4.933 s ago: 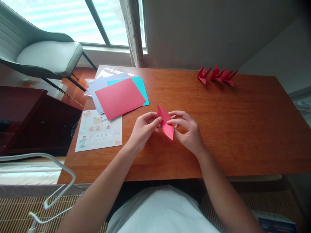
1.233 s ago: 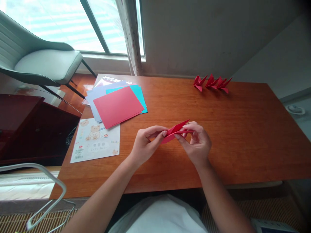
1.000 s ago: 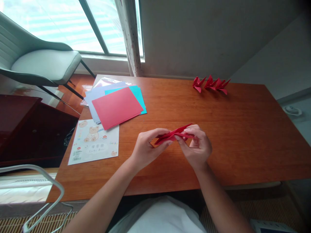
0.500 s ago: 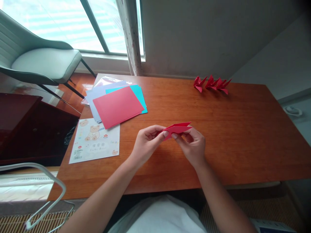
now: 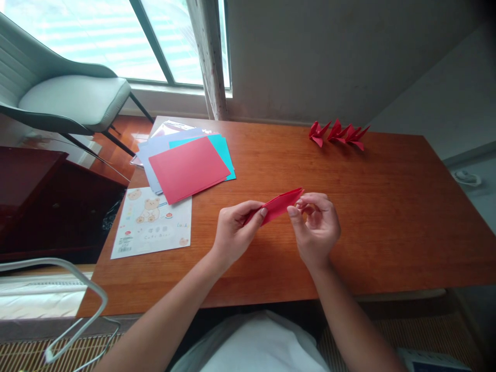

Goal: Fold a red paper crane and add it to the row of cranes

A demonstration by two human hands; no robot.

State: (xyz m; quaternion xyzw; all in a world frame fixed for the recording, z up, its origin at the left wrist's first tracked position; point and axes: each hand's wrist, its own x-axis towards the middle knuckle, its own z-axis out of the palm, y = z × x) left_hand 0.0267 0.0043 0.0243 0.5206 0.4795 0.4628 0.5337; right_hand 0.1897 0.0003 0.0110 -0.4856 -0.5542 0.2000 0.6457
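A folded piece of red paper (image 5: 279, 205) is held above the table, its narrow end pointing up to the right. My left hand (image 5: 237, 227) pinches its left end, the thumb lying on the near side. At the paper's right edge is my right hand (image 5: 318, 225), thumb and forefinger close together on that edge and the other fingers curled. Part of the paper is hidden behind my left fingers.
Red sheets (image 5: 189, 170) lie over turquoise (image 5: 228, 160) and pale lilac sheets (image 5: 155, 155) on the left of the wooden table (image 5: 387, 217). A bear-printed sheet (image 5: 151, 227) lies nearer. Several folded red paper figures (image 5: 337, 133) stand along the back edge.
My right hand has shifted right, from the middle of the folded paper to its right edge. The paper has tilted, showing more of its near face. My left hand keeps its hold.
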